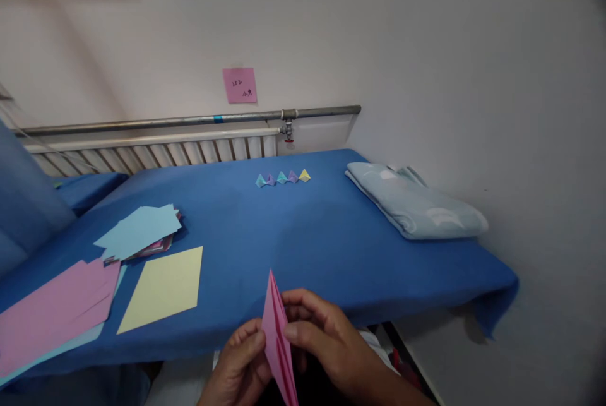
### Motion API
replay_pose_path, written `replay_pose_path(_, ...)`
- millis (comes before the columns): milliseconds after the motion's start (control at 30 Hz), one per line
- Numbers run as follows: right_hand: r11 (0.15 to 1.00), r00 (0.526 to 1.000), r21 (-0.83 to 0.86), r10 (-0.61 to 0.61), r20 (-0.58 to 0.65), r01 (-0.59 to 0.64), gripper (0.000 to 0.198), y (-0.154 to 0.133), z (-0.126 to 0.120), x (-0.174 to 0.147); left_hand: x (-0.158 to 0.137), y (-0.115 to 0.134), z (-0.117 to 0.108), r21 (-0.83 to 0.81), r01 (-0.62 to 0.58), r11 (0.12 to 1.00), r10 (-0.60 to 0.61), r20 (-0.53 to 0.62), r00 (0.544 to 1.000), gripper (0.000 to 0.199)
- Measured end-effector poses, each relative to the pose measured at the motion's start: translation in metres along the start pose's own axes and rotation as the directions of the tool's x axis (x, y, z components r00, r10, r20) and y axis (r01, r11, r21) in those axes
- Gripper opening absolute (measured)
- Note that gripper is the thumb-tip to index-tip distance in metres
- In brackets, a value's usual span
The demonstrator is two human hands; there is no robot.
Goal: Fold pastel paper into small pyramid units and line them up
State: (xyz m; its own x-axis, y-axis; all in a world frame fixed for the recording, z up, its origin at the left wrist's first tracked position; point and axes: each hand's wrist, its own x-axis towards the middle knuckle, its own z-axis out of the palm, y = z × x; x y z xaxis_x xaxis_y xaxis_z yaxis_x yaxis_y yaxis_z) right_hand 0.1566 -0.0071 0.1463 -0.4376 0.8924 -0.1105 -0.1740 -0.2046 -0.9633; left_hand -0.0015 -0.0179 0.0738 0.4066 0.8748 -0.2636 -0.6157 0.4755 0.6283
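Note:
A folded sheet of pink paper (275, 336), pointed at the top and with several layers, is held upright between my hands near the table's front edge. My left hand (241, 358) grips its left side, thumb against the paper. From the right, my right hand (326, 336) pinches the layered edges between thumb and fingers. The lower end of the paper runs out of the bottom of the view. Farther back on the blue cloth stands a row of small folded paper pieces (282, 178) in teal, purple and yellow.
Pink sheets (57, 311) and a yellow sheet (165, 286) lie at the left, with a stack topped by light blue paper (139, 229) behind them. A folded pale blue blanket (416, 204) rests at the right. Behind the blue-covered table (246, 235) are a radiator (189, 152) and wall.

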Motion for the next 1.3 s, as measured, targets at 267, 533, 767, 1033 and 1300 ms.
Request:
replay_pose_path(267,0.976,0.973,-0.212,-0.101,-0.21,0.055,0.029,0.01,-0.009,0.002,-0.001,0.013,0.004,0.119,-0.009,0.993,0.019,-0.085,0.996,0.019)
replay_pose_path(533,0.987,0.988,-0.152,0.022,-0.151,-0.045,0.006,0.011,-0.012,0.002,0.002,0.013,0.004,0.239,-0.01,0.971,0.025,-0.061,0.998,0.026)
replay_pose_path(767,0.928,1.0,-0.372,-0.003,-0.013,-0.002,0.02,0.002,-0.024,0.004,0.002,0.019,0.003,0.442,-0.012,0.897,0.04,-0.054,0.998,0.032)
replay_pose_path(1033,0.982,0.998,-0.18,0.058,-0.019,-0.06,0.016,0.016,-0.027,0.014,0.001,0.027,0.012,0.599,-0.016,0.8,0.069,-0.065,0.996,0.03)
replay_pose_path(1300,0.982,0.998,-0.18,0.049,-0.05,-0.058,0.022,0.018,-0.02,0.017,0.004,0.029,0.018,0.548,0.03,0.836,0.036,-0.108,0.994,0.03)
